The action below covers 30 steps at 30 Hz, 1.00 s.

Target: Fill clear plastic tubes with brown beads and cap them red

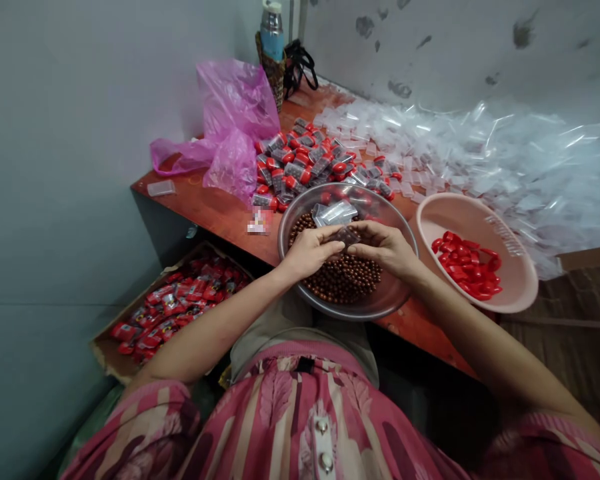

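Over a metal bowl (pixel 403 303) of small brown beads (pixel 347 279), both hands meet on a small clear plastic case (pixel 349 236) with something dark showing in it. My left hand (pixel 313 252) grips its left side between thumb and fingers. On the other side, my right hand (pixel 385 248) pinches it the same way. Several empty clear cases (pixel 334 213) lie on the beads just beyond my fingers. Behind the bowl is a heap of filled clear cases with red caps (pixel 300 160).
A pink basin (pixel 525 287) with red caps (pixel 467 267) stands at the right. Clear plastic cases (pixel 530 173) spread along the wall. A pink plastic bag (pixel 235 133) and a flask (pixel 272 33) are at the back left. Below left, a carton (pixel 105 353) holds red packets (pixel 180 300).
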Tool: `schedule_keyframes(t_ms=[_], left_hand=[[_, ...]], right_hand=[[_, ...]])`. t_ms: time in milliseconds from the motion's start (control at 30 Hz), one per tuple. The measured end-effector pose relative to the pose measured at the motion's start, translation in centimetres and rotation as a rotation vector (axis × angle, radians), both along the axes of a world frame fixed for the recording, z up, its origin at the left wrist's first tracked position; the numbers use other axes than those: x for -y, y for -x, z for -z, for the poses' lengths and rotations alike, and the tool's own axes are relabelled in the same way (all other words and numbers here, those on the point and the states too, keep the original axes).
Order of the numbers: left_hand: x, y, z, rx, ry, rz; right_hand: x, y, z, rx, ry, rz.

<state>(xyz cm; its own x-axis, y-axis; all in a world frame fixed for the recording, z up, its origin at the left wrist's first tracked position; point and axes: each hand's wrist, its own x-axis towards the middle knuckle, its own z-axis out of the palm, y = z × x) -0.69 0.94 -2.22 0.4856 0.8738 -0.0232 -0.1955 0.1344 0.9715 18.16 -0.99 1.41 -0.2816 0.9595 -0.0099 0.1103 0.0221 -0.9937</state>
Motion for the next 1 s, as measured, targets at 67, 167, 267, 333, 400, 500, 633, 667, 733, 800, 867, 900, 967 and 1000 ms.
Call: schedule_keyframes(t_ms=[67,167,267,333,400,500,633,667,733,800,867,900,967,1000], left_hand=[[0.0,0.0,-0.1,0.023,0.043,0.017],[0.0,0.1,-0.4,0.028,0.069,0.058],[0.0,0.3,-0.7,-0.007,0.068,0.094],[0.0,0.4,-0.9,-0.048,0.069,0.123],[0.1,0.4,-1.1,-0.090,0.076,0.139],[0.2,0.4,-1.5,-0.142,0.103,0.110],[0.3,0.4,-1.9,-0.198,0.137,0.104],[0.3,0.4,-1.9,-0.208,0.141,0.103],[0.3,0.5,-1.9,-0.229,0.144,0.084],[0.2,0.6,-1.8,-0.271,0.119,0.063],[0.1,0.7,-1.7,-0.330,0.070,0.081],[0.0,0.7,-1.7,-0.355,0.052,0.097],[-0.1,0.7,-1.6,-0.377,0.036,0.106],[-0.2,0.7,-1.6,-0.381,0.032,0.103]], right_hand=[[0.2,-0.3,-0.2,0.067,-0.089,0.018],[0.3,-1.0,-0.8,0.278,-0.275,-0.003],[0.3,-1.6,-1.5,0.453,-0.409,-0.084],[0.4,-2.0,-1.6,0.520,-0.429,-0.154],[0.6,-2.2,-1.4,0.567,-0.437,-0.201],[0.8,-2.3,-0.7,0.579,-0.486,-0.188],[1.1,-2.4,0.3,0.561,-0.522,-0.192],[1.2,-2.4,0.5,0.558,-0.521,-0.191],[1.4,-2.5,0.9,0.543,-0.523,-0.160],[1.6,-2.5,1.2,0.527,-0.527,-0.157],[1.7,-2.6,1.5,0.515,-0.515,-0.195],[1.7,-2.6,1.6,0.510,-0.500,-0.217],[1.7,-2.8,1.8,0.505,-0.474,-0.227],[1.7,-2.8,1.9,0.506,-0.471,-0.224]])
